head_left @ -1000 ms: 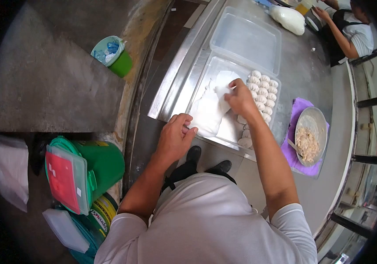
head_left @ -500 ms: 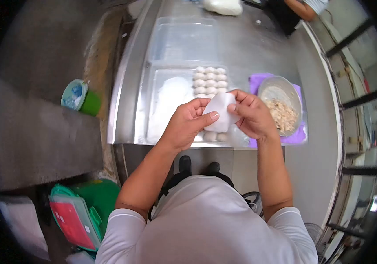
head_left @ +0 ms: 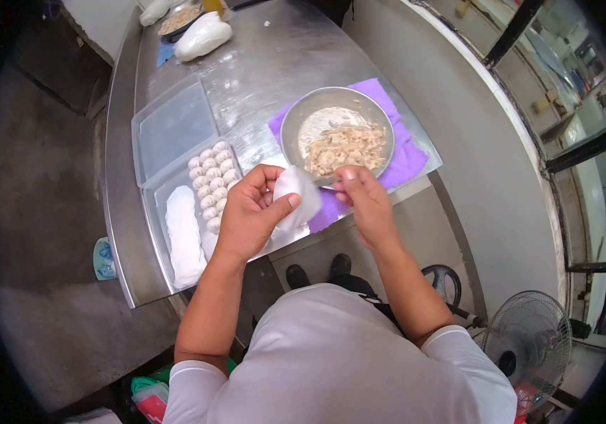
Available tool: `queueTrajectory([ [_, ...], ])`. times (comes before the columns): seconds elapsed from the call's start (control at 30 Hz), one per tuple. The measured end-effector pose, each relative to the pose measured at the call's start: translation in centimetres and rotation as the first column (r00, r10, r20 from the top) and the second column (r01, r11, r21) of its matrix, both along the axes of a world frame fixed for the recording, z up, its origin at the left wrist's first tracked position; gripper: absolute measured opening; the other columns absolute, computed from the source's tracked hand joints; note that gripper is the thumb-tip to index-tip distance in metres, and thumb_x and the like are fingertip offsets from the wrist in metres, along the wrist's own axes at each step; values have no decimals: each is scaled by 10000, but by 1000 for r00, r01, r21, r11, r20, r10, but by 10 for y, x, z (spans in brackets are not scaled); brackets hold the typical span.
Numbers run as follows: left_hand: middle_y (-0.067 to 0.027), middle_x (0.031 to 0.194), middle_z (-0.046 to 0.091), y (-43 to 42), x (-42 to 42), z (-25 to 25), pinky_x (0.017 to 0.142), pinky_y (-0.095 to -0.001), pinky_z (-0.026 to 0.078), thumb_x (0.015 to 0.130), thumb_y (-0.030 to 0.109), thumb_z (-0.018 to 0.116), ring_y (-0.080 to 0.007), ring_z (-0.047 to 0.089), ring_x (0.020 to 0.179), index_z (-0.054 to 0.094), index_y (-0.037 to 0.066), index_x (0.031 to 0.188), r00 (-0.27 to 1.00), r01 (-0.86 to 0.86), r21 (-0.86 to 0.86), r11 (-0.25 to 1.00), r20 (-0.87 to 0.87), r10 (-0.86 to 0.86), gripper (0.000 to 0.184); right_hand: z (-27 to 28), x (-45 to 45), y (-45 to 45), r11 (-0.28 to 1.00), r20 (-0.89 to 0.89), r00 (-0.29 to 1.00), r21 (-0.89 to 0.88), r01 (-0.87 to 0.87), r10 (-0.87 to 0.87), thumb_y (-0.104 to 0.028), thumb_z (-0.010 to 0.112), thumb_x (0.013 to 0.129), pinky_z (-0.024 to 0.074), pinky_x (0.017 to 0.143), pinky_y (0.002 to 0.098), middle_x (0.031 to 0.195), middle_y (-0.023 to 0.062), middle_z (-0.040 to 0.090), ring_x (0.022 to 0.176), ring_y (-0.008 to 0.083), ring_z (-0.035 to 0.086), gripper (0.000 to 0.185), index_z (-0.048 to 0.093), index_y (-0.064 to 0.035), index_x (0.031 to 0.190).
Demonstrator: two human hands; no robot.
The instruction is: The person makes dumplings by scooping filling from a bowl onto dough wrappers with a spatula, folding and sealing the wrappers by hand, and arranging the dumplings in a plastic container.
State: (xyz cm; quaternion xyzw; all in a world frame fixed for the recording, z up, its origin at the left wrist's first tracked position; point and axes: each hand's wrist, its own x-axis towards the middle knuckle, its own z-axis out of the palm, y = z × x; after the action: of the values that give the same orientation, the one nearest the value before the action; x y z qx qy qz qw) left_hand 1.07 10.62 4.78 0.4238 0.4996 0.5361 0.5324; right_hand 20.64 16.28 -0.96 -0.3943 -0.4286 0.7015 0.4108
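Observation:
My left hand (head_left: 250,208) pinches a thin white round wrapper (head_left: 296,198) between thumb and fingers. At the near rim of a metal bowl (head_left: 292,124), my right hand (head_left: 363,198) has its fingers closed; what they hold is too small to make out. Inside the bowl is a pale chunky filling (head_left: 345,147). Left of my left hand, a clear tray (head_left: 154,212) bears rows of pleated dumplings (head_left: 211,169) and a long white floury stack (head_left: 184,237). My left hand hides part of the rows.
Beneath the bowl lies a purple cloth (head_left: 405,152). A clear lid (head_left: 176,131) rests behind the tray. Farther back on the metal table (head_left: 267,63) are a white bag (head_left: 204,37) and another bowl of filling (head_left: 179,20). A fan (head_left: 529,339) stands at the lower right.
The view has swung right towards the bowl. My right hand took up the wrapper from the tray, both hands held it, and now only my left hand does. My right hand has moved to the bowl's rim.

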Motion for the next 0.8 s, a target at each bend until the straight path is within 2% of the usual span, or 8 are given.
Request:
queueTrajectory([
  [0.13, -49, 1046, 684, 16, 20, -14, 781, -255, 536, 855, -1, 752, -111, 653, 916, 609, 25, 1164, 987, -16, 12, 1000, -160, 18, 342, -9, 23, 13, 984, 4, 990, 105, 143, -144, -402, 523, 1059, 463, 892, 292, 1078, 75, 634, 1005, 143, 591, 415, 598, -10, 1170],
  [0.2, -44, 1004, 688, 20, 47, -21, 727, -256, 532, 864, 32, 759, -113, 653, 881, 628, 11, 1166, 824, 16, 50, 999, -567, 15, 330, -7, 26, 14, 957, -358, 932, -249, -148, 51, -428, 487, 1067, 499, 901, 342, 1092, 101, 643, 1004, 188, 621, 442, 589, -15, 1190],
  [0.3, -70, 958, 690, 24, 69, -1, 706, -275, 538, 878, 70, 755, -131, 654, 864, 644, -5, 1183, 743, 158, 106, 982, -668, -48, 334, -23, 30, 27, 851, -718, 694, -324, -414, 64, -441, 462, 1067, 510, 973, 433, 1179, 142, 650, 1080, 265, 643, 489, 561, -11, 1277],
  [0.37, -130, 959, 699, 36, 59, 1, 712, -322, 549, 882, 113, 748, -197, 674, 841, 662, -9, 1151, 723, 91, 81, 993, -691, -10, 308, -16, 41, 32, 846, -715, 699, -358, -395, 24, -433, 461, 1066, 497, 1008, 459, 1228, 156, 641, 1122, 287, 638, 506, 538, -1, 1318],
  [0.4, -187, 1038, 683, 41, 48, 6, 764, -381, 554, 881, 135, 738, -296, 679, 900, 648, -1, 1179, 510, 116, 183, 976, -854, 99, 339, -11, 47, 34, 847, -708, 706, -384, -368, -14, -425, 460, 1065, 483, 1043, 486, 1277, 170, 631, 1163, 310, 632, 527, 515, 10, 1358],
  [0.47, -219, 1101, 646, 45, 34, -7, 833, -435, 540, 907, 123, 682, -373, 648, 991, 616, 10, 1239, 147, 201, 22, 979, -989, -8, 357, -22, 61, 38, 839, -717, 697, -381, -388, -4, -394, 474, 1057, 472, 1067, 480, 1331, 181, 614, 1229, 311, 610, 529, 505, 28, 1375],
  [0.57, -220, 1130, 620, 50, 35, -52, 880, -463, 522, 894, 51, 612, -392, 620, 1063, 584, 41, 1309, 12, 156, -270, 950, -961, -275, 416, -41, 78, 40, 827, -656, 754, -414, -380, 18, -305, 523, 1035, 490, 1043, 479, 1305, 195, 626, 1197, 321, 628, 472, 523, 50, 1347],
  [0.8, -222, 995, 664, 52, 41, 2, 832, -487, 529, 808, -54, 521, -402, 665, 933, 628, 96, 1325, 31, 224, -363, 904, -925, -379, 548, -66, 123, 28, 857, -340, 931, -511, -65, -132, -191, 575, 1000, 522, 987, 464, 1223, 217, 659, 1103, 333, 670, 397, 559, 103, 1266],
])
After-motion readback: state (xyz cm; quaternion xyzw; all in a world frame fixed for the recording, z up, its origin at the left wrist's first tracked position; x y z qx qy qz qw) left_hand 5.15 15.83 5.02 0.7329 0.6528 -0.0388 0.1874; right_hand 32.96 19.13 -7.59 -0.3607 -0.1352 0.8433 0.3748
